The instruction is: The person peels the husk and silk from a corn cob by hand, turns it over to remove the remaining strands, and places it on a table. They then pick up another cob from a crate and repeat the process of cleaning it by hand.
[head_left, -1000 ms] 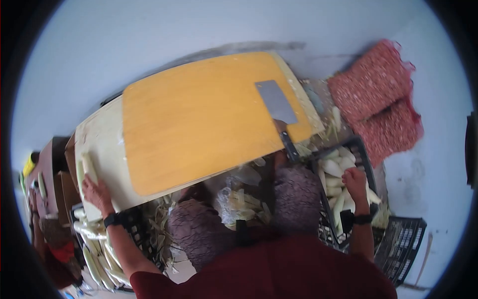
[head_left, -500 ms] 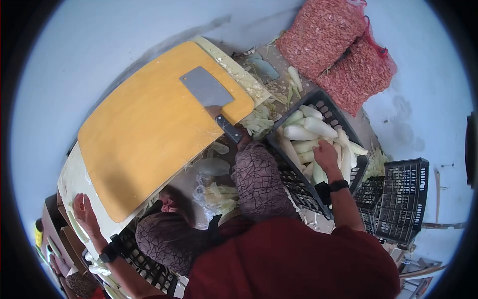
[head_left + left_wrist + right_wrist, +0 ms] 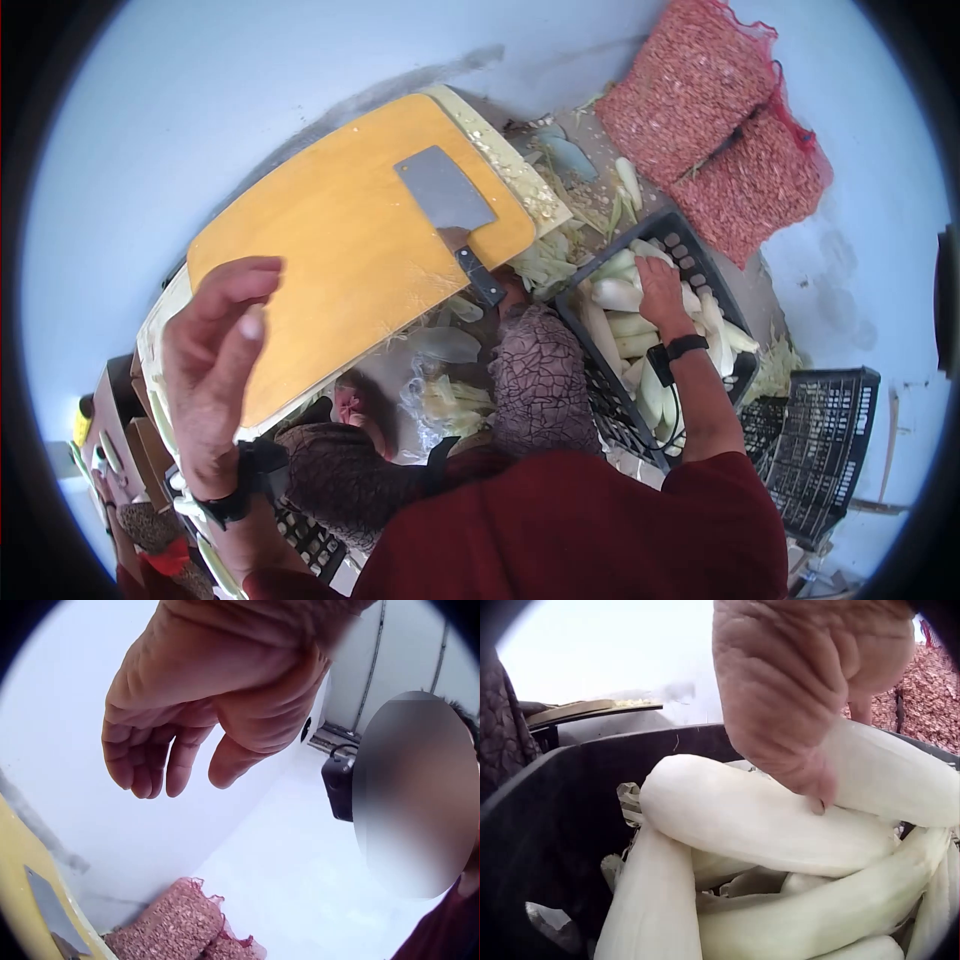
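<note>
My left hand (image 3: 215, 370) is raised over the near left end of the yellow cutting board (image 3: 330, 240), fingers loosely bent and holding nothing. The left wrist view has the same hand (image 3: 214, 697), thumb apart from the fingers. A cleaver (image 3: 445, 190) lies flat on the board's right part, its black handle past the near edge. At the right, my right hand (image 3: 660, 292) reaches into a black crate (image 3: 685, 235) of long, pale white-green vegetables. In the right wrist view its thumb and fingers grip the end of one pale vegetable (image 3: 892, 776); another pale vegetable (image 3: 757, 817) lies just below.
Two red mesh sacks (image 3: 690, 90) rest against the wall behind the crate. Another black crate (image 3: 825, 440) stands tilted at the right. Peelings (image 3: 545, 250) litter the floor between board and crate. Another person (image 3: 150, 550) is at the lower left.
My left hand has left the pale vegetable at the board's left and risen toward the camera. My right hand has moved farther into the crate. The view has swung right.
</note>
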Available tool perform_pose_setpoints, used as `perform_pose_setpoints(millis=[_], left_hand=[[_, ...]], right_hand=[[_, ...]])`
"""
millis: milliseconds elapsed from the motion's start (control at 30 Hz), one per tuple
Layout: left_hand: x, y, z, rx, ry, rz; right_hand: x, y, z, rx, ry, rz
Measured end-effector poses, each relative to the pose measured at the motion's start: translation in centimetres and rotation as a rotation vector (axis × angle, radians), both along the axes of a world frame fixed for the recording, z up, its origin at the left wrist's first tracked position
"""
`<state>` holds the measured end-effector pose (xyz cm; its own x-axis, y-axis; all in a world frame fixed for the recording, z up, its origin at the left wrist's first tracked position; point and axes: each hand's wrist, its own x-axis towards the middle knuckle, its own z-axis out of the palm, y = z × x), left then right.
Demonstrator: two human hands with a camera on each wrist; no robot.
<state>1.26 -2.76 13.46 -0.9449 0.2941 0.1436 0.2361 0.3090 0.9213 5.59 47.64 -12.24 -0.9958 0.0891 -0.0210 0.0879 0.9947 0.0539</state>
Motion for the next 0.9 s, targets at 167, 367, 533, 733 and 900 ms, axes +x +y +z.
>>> perform_pose_setpoints(millis=[167, 367, 533, 733, 900], left_hand=[[0.0, 3.4, -1.2, 0.088, -0.039, -0.07], [0.3, 3.7, -3.5, 0.213, -0.322, -0.012], [-0.8, 3.8, -7.3, 0.327, -0.373, -0.042], [-0.2, 4.9, -9.7, 0.437, -0.507, -0.125], [0.2, 5.8, -10.0, 0.616, -0.544, -0.166]], right_hand=[[-0.9, 0.3, 1.3, 0.069, -0.073, 0.066], [0.1, 0.1, 8.0, -0.035, 0.182, -0.181], [-0.4, -2.2, 16.9, -0.388, 0.499, -0.264], [-4.0, -8.8, 21.0, -1.694, 0.517, -0.184], [-7.8, -18.2, 20.4, -2.019, 0.305, 0.114]])
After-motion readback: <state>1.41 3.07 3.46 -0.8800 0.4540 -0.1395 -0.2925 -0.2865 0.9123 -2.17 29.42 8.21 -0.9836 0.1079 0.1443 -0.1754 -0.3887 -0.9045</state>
